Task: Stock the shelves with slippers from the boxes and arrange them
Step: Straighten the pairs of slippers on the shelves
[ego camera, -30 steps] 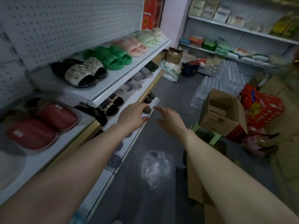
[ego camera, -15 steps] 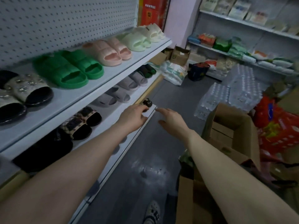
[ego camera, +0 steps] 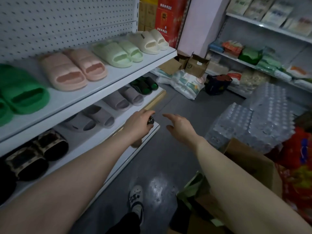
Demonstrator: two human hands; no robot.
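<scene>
Black slipper [ego camera: 150, 122] with small eyes under left hand [ego camera: 139, 123].

Shop: stocked slipper shelves [ego camera: 108, 76], bottled-water packs [ego camera: 253, 122].

Both bare arms extend forward. Left hand [ego camera: 137, 125] is curled, knuckles up; right hand [ego camera: 179, 126] beside it is spread, empty.

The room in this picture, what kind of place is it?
Probably a small shop: pegboard shelving displays paired slippers, packaged goods fill the wall shelves, and shrink-wrapped bottle packs sit stacked on the floor.
</scene>
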